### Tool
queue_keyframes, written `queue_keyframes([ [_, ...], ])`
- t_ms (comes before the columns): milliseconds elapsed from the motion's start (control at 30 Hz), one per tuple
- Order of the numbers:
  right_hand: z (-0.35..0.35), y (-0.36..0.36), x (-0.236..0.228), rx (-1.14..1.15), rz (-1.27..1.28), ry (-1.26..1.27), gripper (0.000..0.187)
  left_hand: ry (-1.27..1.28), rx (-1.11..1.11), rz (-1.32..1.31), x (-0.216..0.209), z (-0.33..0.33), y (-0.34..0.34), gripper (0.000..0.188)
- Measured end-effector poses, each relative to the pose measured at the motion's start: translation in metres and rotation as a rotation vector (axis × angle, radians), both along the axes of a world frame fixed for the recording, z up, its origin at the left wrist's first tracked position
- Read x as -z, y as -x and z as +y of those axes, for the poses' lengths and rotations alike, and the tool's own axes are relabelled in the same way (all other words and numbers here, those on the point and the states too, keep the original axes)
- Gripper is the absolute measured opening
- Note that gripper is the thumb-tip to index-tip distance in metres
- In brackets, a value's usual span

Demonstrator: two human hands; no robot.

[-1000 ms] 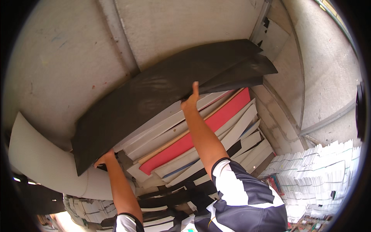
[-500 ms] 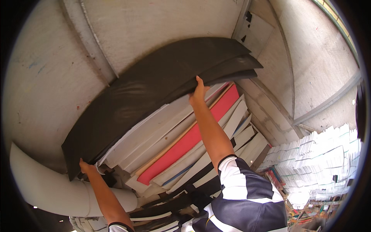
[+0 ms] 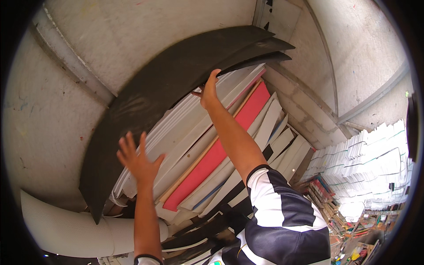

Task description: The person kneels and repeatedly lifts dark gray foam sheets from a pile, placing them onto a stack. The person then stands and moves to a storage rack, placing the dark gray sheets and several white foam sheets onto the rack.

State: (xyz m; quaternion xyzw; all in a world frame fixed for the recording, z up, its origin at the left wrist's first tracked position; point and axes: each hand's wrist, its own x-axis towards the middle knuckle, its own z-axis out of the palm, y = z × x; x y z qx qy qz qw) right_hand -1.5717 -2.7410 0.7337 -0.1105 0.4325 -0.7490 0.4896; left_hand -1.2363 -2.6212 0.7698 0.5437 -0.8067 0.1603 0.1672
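Several large black sheets (image 3: 145,84), flexible and bowed, lean against the wall in front of a stack of boards on edge. Along their upper right edge, my right hand (image 3: 208,92) grips the black sheets, thumb on the near side; part of its fingers is hidden behind the edge. My left hand (image 3: 140,161) is off the sheets' edge, fingers spread, holding nothing, in front of the black sheets and white boards (image 3: 176,119). At the right, the sheets' ends fan apart.
A red board (image 3: 221,161) stands among the white and grey ones. A thick white roll (image 3: 75,227) lies at lower left. Tied stacks of white sheets (image 3: 366,163) stand at the right, with scattered scraps (image 3: 353,243) below. Metal-framed panels (image 3: 176,22) form the wall.
My left hand has let go of the sheets' lower left edge and moved right and up, fingers spread. The right hand stays at the upper edge, slightly further left in view.
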Motion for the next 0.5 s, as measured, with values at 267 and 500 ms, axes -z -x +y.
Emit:
queue_keyframes([
  [267, 0.003, 0.093, 0.033, 0.523, -0.316, 0.163, 0.096, -0.299, -0.149, -0.153, -0.020, -0.078, 0.084, 0.100],
  [500, -0.041, 0.115, 0.001, 0.429, 0.063, 0.209, 0.080, -0.170, -0.075, -0.093, -0.006, -0.078, 0.055, 0.094],
])
